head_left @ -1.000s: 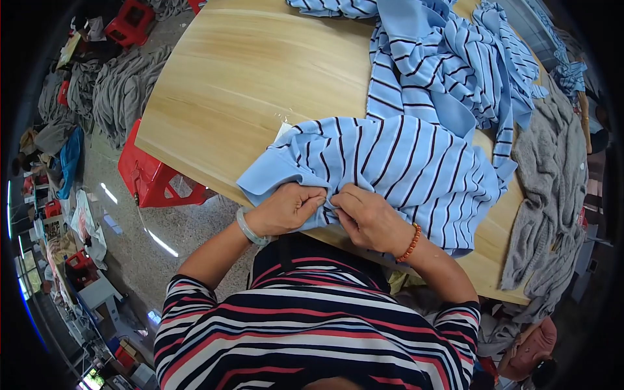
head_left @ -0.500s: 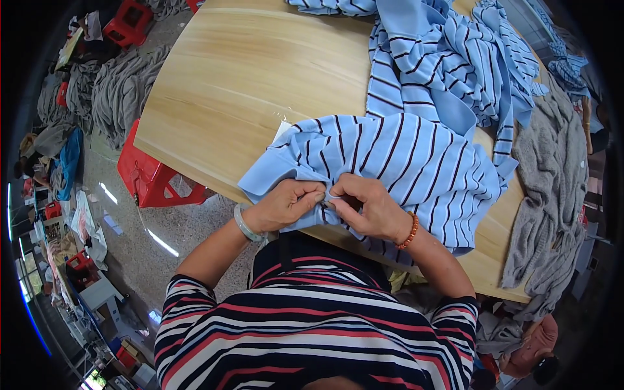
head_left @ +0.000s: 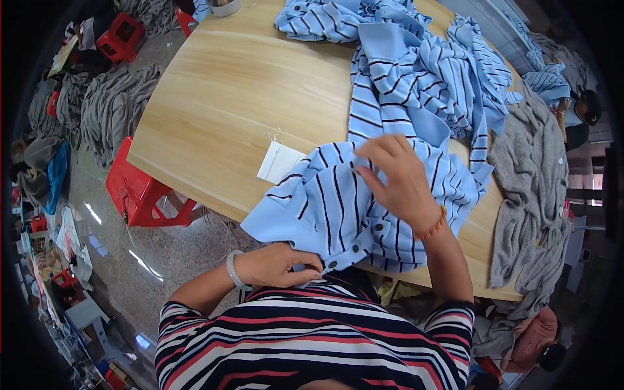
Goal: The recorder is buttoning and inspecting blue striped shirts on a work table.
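Observation:
A light blue knit garment with dark and white stripes (head_left: 335,208) lies bunched across the table's near edge, its buttoned band turned toward me. Dark buttons (head_left: 333,264) show along that band. My left hand (head_left: 279,265) is closed in a pinch on the band's end, close to my body. Above the garment's middle, my right hand (head_left: 400,179) is raised, slightly blurred, with its thumb apart from the fingers; I see nothing in it. The striped cloth lies just under and around that hand.
More blue striped garments (head_left: 429,78) are heaped at the far right of the wooden table (head_left: 227,84). A white card (head_left: 278,162) lies beside the garment. Grey knitwear (head_left: 526,188) hangs over the right edge. A red stool (head_left: 140,188) stands at the left.
My hands, close together at the band before, are now apart. The right has risen away from me; the left has come nearer my body with the band. The buttons and white card now show more.

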Demonstrator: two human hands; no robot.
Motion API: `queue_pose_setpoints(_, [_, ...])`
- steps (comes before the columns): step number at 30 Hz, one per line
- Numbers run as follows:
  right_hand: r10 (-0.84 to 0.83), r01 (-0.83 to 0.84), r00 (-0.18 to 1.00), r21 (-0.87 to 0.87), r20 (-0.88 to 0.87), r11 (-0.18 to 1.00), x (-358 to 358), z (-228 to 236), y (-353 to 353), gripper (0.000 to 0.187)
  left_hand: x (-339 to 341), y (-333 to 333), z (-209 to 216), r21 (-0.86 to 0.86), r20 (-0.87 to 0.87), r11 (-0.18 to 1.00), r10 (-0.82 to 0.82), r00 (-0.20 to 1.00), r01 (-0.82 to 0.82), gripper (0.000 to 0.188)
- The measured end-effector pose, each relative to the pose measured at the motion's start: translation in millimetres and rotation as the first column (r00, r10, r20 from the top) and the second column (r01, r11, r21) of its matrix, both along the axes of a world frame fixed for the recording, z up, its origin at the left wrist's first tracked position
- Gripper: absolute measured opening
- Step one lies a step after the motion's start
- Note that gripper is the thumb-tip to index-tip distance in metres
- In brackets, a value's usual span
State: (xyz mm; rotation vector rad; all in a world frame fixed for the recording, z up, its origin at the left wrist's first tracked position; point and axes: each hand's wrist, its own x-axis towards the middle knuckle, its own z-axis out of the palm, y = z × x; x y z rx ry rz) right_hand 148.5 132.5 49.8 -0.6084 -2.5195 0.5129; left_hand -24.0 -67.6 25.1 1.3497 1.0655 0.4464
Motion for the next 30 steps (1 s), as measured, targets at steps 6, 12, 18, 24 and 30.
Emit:
queue_pose_setpoints(6, [0.078, -0.074, 0.938, -0.023, 0.337, 0.997, 24.9, -24.5, 13.8, 0.024, -8.0, 0.2, -8.4, 0.536, -0.093, 0.641, 0.691, 0.717, -0.549, 0.028])
queue_pose_setpoints(12, [0.01, 0.007, 0.998, 0.288, -0.056, 0.957, 71.4, 9.9, -46.2, 0.03, -27.3, 6.4, -45.4, 0.845, -0.25, 0.506, 0.66, 0.708, -0.174, 0.046])
queue_pose_setpoints(18, [-0.075, 0.055, 0.997, 0.38, 0.037, 0.923, 119.3, 18.0, -91.9, 0.027, -31.8, 10.0, -23.9, 0.62, 0.233, 0.346, 0.776, 0.586, -0.704, 0.025])
queue_pose_setpoints(24, [-0.021, 0.024, 1.0, -0.173, 0.021, 0.985, 120.7, 22.5, -109.9, 0.013, -38.7, 9.3, 5.3, 0.335, 0.698, 0.168, 0.617, 0.364, -0.927, 0.018])
queue_pose_setpoints(30, [-0.196, 0.175, 0.964, -0.129, -0.178, 0.976, 94.3, 15.0, -66.3, 0.018, -28.0, -6.7, 20.5, 0.543, 0.544, 0.359, 0.538, 0.644, -0.759, 0.016])
